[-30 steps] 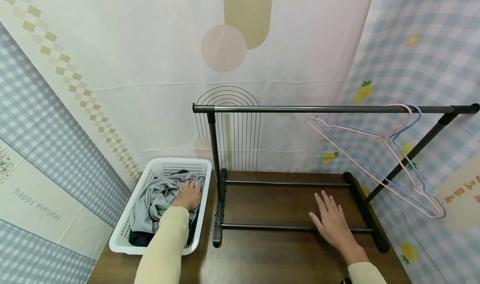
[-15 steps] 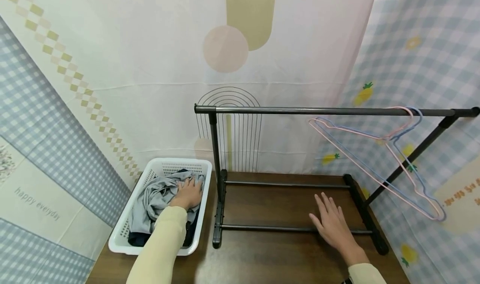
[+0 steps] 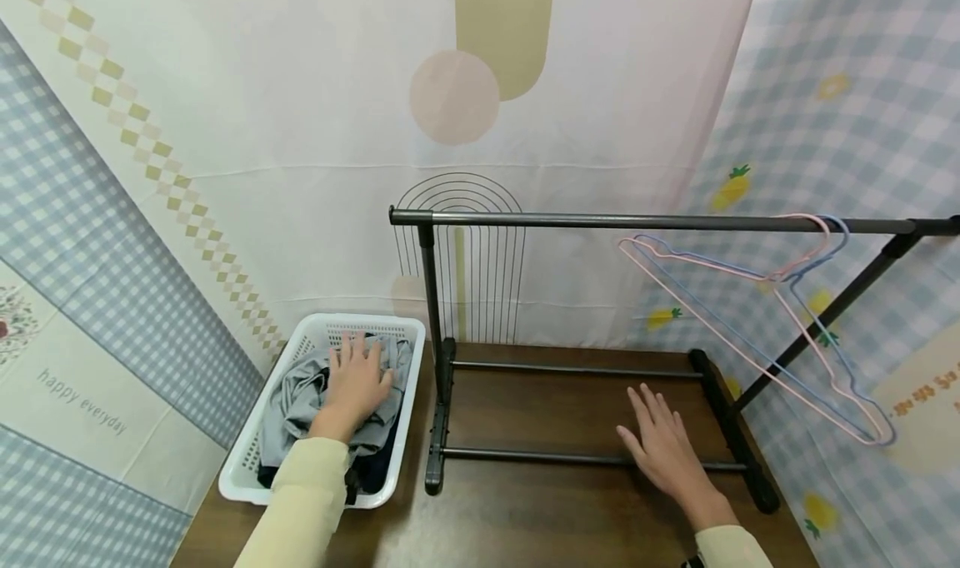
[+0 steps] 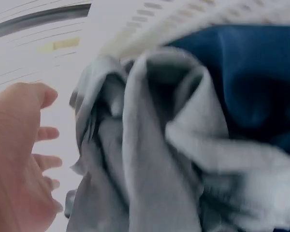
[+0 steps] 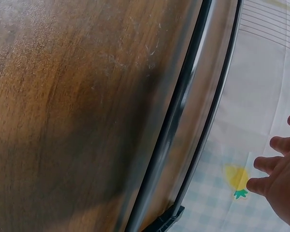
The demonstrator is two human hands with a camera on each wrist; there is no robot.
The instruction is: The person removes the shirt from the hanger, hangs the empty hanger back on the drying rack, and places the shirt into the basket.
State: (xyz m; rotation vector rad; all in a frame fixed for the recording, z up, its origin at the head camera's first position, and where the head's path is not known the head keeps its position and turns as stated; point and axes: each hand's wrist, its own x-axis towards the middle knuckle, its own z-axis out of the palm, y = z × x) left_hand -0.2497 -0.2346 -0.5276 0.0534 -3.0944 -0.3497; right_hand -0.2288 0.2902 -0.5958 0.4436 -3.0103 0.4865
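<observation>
A white perforated basket [image 3: 360, 318] at the left holds a crumpled grey garment [image 3: 291, 414], with a dark navy cloth [image 4: 253, 77] beside and beneath it. Over the grey garment is my left hand [image 3: 352, 391], its fingers spread and gripping nothing. The left wrist view has that hand at its left edge, apart from the grey cloth. My right hand [image 3: 663, 447] is held with fingers extended above the rack's lower front bar [image 3: 555, 455]. In the right wrist view its fingers hold nothing.
A black clothes rack [image 3: 562, 218] stands on the brown wooden table [image 3: 555, 518], right of the basket. Near the rail's right end hang a pink hanger [image 3: 827, 233] and a blue hanger [image 3: 846, 235]. Patterned cloth walls [image 3: 337, 118] close in the back and sides.
My left hand has lifted off the grey garment and shifted slightly left, and the cloth has been disturbed a little. My right hand stays where it was.
</observation>
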